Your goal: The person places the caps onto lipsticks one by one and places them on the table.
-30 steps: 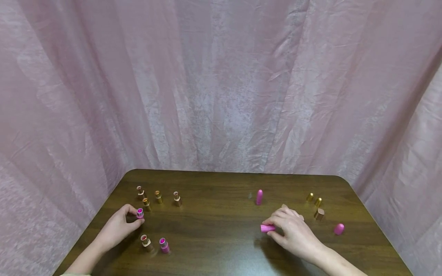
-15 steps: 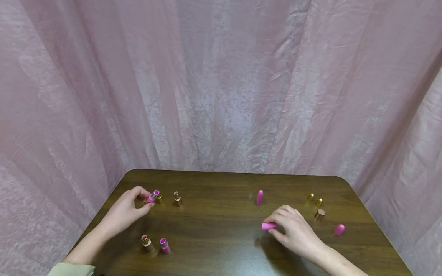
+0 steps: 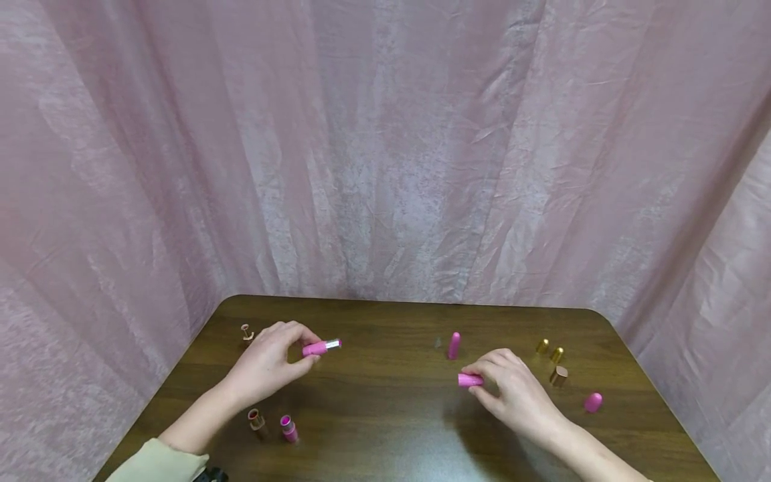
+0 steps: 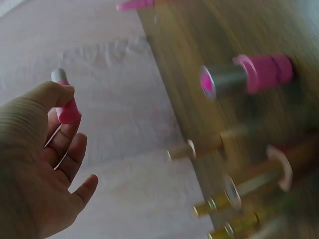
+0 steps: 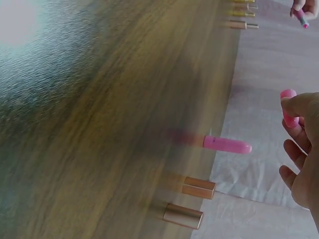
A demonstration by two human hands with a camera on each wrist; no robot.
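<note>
In the head view my left hand point(image 3: 271, 365) pinches an uncapped pink lipstick point(image 3: 314, 349) between thumb and fingers. It is tilted nearly level above the table, its silver collar pointing right. The left wrist view shows the same lipstick with its pink base downward. Across the table, my right hand point(image 3: 512, 391) pinches a pink lipstick cap point(image 3: 468, 380) with the cap's end facing left. A gap separates cap and lipstick. Near the front left stand an uncapped rose-gold lipstick point(image 3: 258, 425) and another uncapped pink lipstick point(image 3: 290, 430).
Pink caps point(image 3: 454, 346), gold caps point(image 3: 557, 355) and a rose-gold cap point(image 3: 559, 376) stand on the right of the wooden table point(image 3: 373, 422). Gold lipsticks point(image 4: 212, 205) show in the left wrist view, hidden by my left hand in the head view. A pink curtain point(image 3: 385, 167) hangs behind.
My left hand has lifted the pink lipstick from the left side, carried it right over the gold lipsticks and tipped it toward level. My right hand, with the cap, has risen slightly.
</note>
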